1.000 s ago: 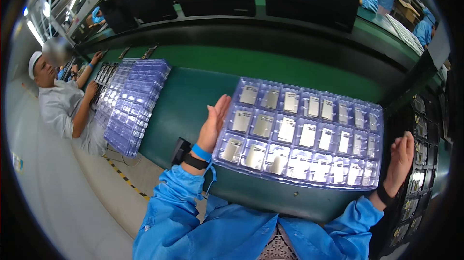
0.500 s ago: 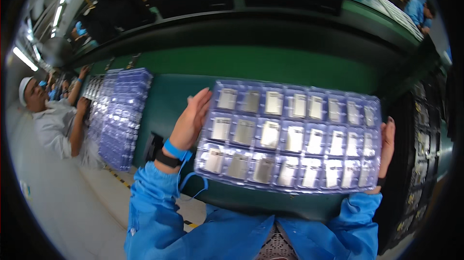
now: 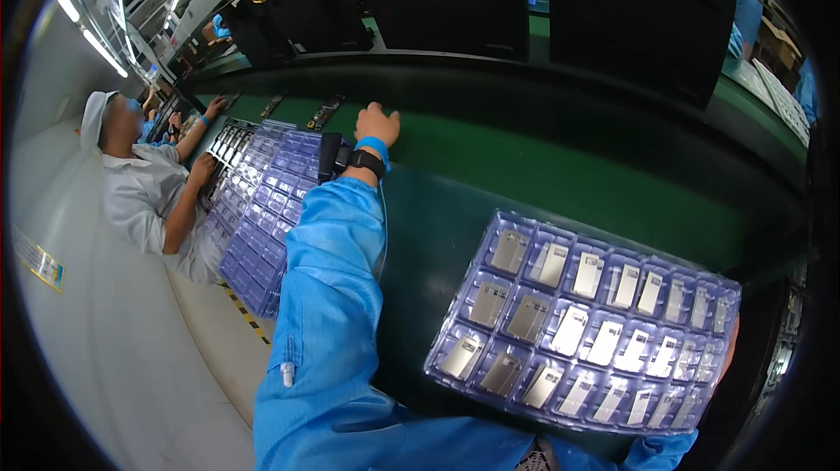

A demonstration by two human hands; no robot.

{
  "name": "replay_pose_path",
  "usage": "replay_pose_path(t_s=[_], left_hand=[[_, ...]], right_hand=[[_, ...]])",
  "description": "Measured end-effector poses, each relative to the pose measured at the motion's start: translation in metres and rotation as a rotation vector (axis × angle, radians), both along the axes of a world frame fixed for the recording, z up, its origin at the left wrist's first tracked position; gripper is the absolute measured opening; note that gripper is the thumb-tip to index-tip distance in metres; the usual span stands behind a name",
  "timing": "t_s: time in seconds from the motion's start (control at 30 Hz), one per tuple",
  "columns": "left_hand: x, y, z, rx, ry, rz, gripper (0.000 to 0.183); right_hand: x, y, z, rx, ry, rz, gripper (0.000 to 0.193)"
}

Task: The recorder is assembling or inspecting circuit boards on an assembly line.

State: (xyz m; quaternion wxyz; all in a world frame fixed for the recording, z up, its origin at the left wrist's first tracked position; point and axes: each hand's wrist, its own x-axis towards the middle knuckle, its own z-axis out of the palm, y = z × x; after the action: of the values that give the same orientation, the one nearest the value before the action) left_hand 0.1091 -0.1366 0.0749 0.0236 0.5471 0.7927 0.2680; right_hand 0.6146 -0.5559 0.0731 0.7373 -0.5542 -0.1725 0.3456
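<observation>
Lower right of the frame, the clear tray of metal plates sits tilted, right hand gripping its far edge, fingers hidden. Left hand reaches up-center, fingers loosely spread over the green belt. Looks like mid-carry; next needs both hands steadying it.

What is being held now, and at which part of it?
The clear plastic tray of metal plates is held by the right hand at its right edge. The left hand holds nothing.

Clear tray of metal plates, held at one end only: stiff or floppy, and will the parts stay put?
The tray looks thin moulded plastic, so it probably flexes, held only at its right edge by the right hand. Each plate sits in its own pocket, so sliding seems unlikely unless tilted hard.
</observation>
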Motion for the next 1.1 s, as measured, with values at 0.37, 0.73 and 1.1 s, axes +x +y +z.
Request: replay_pose_path(t_s=[0.37, 0.73, 1.1], left_hand=[[-0.027, -0.03, -0.028, -0.309, 0.836, 0.187, 0.023], [-0.041, -0.062, -0.034, 0.097, 0.986, 0.099, 0.028], [-0.091, -0.138, -0.016, -0.159, 0.49, 0.078, 0.062]], right_hand=[[-0.038, -0.049, -0.01, -0.239, -0.24, -0.107, 0.031], [-0.041, -0.051, -0.015, -0.248, -0.29, -0.112, 0.029], [-0.037, -0.053, -0.016, -0.274, -0.304, -0.097, 0.028]])
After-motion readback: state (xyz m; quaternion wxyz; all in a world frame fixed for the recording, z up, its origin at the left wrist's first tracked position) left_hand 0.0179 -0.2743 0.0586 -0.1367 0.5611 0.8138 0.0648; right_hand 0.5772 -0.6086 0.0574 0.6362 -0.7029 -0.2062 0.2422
